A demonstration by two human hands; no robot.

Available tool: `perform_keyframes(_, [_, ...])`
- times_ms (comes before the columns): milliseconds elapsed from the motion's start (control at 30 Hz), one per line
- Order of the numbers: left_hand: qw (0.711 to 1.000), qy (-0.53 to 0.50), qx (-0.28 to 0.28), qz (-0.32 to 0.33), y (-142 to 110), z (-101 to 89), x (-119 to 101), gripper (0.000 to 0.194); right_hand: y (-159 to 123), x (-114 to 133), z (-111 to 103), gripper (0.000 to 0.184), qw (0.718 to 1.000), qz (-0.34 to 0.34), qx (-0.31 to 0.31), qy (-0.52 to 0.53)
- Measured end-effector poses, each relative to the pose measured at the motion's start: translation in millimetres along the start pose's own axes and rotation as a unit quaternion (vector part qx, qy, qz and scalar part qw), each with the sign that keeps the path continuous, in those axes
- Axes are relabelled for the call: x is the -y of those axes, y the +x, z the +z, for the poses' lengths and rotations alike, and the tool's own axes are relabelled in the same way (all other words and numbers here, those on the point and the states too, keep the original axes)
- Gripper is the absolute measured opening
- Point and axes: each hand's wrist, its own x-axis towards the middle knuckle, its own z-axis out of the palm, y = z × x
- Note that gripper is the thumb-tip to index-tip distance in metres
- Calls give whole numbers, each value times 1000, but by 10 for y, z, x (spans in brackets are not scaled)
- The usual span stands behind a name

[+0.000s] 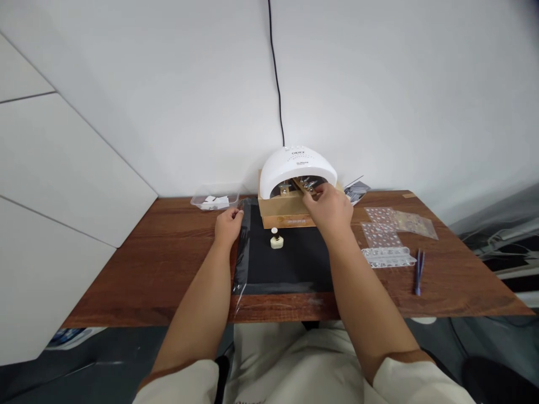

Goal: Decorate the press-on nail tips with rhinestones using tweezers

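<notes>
A white dome-shaped nail lamp (pixel 300 163) sits on a cardboard box (pixel 290 220) at the back of a black mat (pixel 301 264). At the lamp's opening, my right hand (pixel 330 206) pinches a thin tan strip (pixel 298 186) that reaches inside. Small shiny pieces show under the lamp, too small to make out. My left hand (pixel 228 225) rests with curled fingers by the mat's upper left edge; whatever it may hold is hidden. Between the hands, a small cream base with a short stem and a round white top (pixel 276 241) stands upright on the mat.
Clear film (pixel 241 264) covers the mat's left edge. A clear plastic tray (pixel 197 201) with white papers is back left. On the right lie patterned sticker sheets (pixel 381 234), a clear compartment case (pixel 387 257) and blue tweezers (pixel 418 274). A black cable (pixel 277 78) runs down the wall.
</notes>
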Motion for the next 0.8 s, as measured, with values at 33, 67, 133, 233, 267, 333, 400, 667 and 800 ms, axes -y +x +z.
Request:
perform_keyframes(33, [1000, 1, -1, -2, -1, -3, -5, 34, -15, -35, 0, 31, 1000, -3, -8, 7])
perform_keyframes(67, [1000, 2, -2, -3, -1, -7, -10, 34, -28, -77, 3, 30, 1000, -9, -16, 15])
perform_keyframes(133, [1000, 4, -4, -5, -3, -15, -21, 34, -46, -176, 19, 26, 999, -21, -29, 36])
perform_keyframes(233, [1000, 6, -5, -7, -5, -26, -32, 34, -54, -334, 55, 23, 996, -35, -48, 68])
perform_keyframes(267, [1000, 6, -5, -8, -6, -29, -32, 34, -53, -380, 69, 23, 995, -36, -52, 78])
perform_keyframes(333, [1000, 5, -3, -9, -6, -32, -26, 34, -47, -450, 93, 23, 993, -35, -57, 95])
perform_keyframes(400, [1000, 2, 0, -10, -4, -32, -14, 34, -40, -489, 110, 23, 992, -35, -58, 110])
perform_keyframes(667, [1000, -12, -4, -22, 30, -15, 51, 35, -25, -526, 100, 31, 988, -40, -45, 140])
perform_keyframes(800, [999, -17, -11, -31, 52, 0, 77, 35, -23, -521, 89, 27, 989, -33, -45, 138])
